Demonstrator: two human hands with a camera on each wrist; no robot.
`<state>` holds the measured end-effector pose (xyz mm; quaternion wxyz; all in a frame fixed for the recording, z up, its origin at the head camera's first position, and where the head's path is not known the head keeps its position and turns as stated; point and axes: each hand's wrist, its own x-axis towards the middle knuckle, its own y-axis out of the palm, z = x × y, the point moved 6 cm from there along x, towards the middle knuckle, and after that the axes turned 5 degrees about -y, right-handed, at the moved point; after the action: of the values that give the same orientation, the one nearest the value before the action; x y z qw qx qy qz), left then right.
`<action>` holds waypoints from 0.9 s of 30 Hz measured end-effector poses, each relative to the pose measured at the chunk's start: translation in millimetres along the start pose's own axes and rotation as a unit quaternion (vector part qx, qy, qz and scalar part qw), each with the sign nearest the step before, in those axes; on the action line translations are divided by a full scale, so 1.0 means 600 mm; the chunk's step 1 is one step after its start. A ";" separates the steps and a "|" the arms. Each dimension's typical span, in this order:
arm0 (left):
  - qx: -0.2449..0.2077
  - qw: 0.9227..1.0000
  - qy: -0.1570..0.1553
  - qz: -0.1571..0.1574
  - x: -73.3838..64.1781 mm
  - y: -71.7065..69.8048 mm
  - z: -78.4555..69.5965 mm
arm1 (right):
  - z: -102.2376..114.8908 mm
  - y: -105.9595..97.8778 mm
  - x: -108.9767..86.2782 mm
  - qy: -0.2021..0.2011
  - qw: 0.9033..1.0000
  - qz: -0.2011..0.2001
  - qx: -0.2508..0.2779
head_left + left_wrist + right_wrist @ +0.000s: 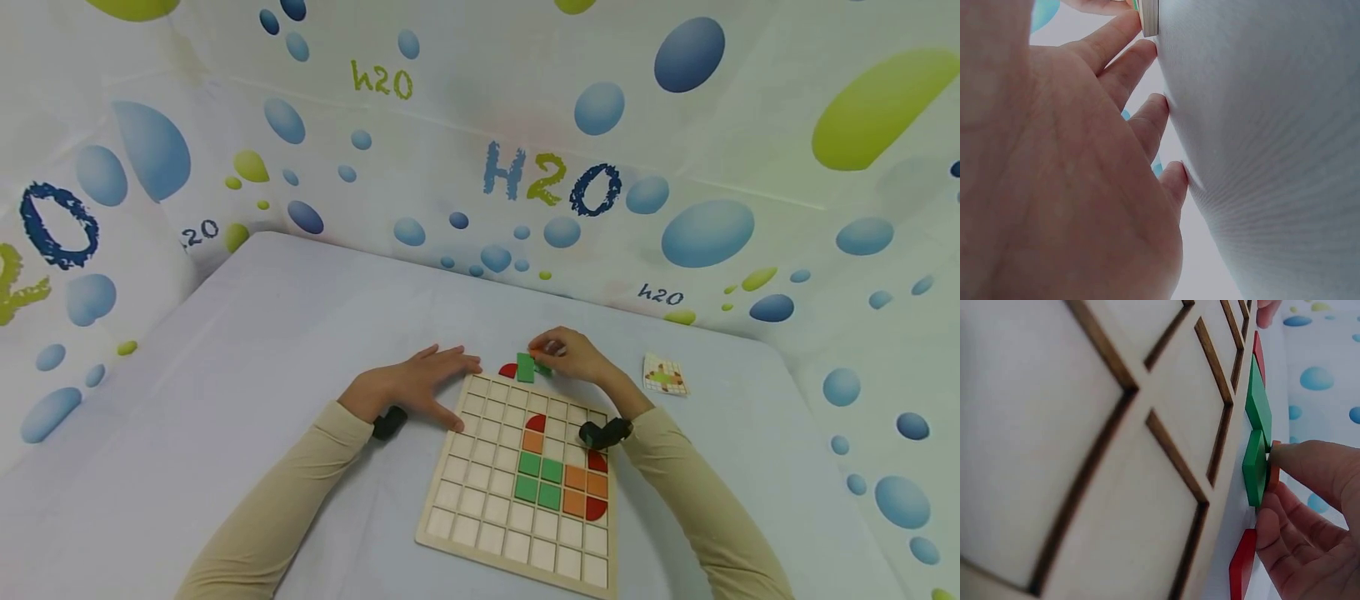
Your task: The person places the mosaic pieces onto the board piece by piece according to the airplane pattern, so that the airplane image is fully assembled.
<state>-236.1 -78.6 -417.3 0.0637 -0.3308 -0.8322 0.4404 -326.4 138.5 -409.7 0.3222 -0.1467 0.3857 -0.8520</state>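
My right hand point(572, 354) pinches a small orange tile point(1275, 465) between thumb and fingers, just beyond the far edge of a wooden grid board point(491, 536). Against the tile in the right wrist view stands a green tile point(1254, 469). A second green tile point(526, 367) and a red rounded tile point(508, 370) lie to its left. Another red tile point(1244, 565) shows below my fingertips. My left hand point(412, 385) is spread at the board's far left corner, thumb on its left edge, fingertips on the tablecloth.
Green squares point(529, 463), orange squares point(575, 477) and red rounded pieces point(596, 508) fill several cells in the board's middle and right. A small pattern card point(665, 375) lies right of the board. A printed curtain point(450, 125) hangs behind the table.
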 end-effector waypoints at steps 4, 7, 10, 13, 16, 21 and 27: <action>0.002 1.000 0.000 0.001 0.001 0.002 0.003 | -0.004 -0.001 -0.002 0.004 1.000 -0.005 -0.001; 0.002 1.000 0.002 0.002 0.002 0.003 0.004 | -0.006 -0.002 -0.005 0.003 1.000 -0.009 0.002; 0.001 1.000 0.003 0.001 0.001 0.002 0.004 | -0.005 -0.003 -0.008 0.002 1.000 -0.013 0.009; -0.002 1.000 0.003 -0.001 0.001 0.000 0.002 | -0.004 -0.004 -0.012 0.002 1.000 -0.016 0.014; 0.000 1.000 0.002 -0.001 0.000 -0.002 0.000 | -0.003 -0.003 -0.017 -0.002 1.000 -0.018 0.021; -0.001 1.000 0.002 0.001 0.002 -0.002 0.001 | -0.001 -0.003 -0.026 -0.012 0.999 -0.023 0.033; -0.003 1.000 -0.003 0.003 0.002 0.001 0.003 | 0.003 -0.004 -0.038 -0.027 0.999 -0.017 0.034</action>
<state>-237.3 -78.7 -419.1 0.0587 -0.3321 -0.8328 0.4390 -309.7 153.6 -406.4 0.3223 -0.1653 0.3451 -0.8658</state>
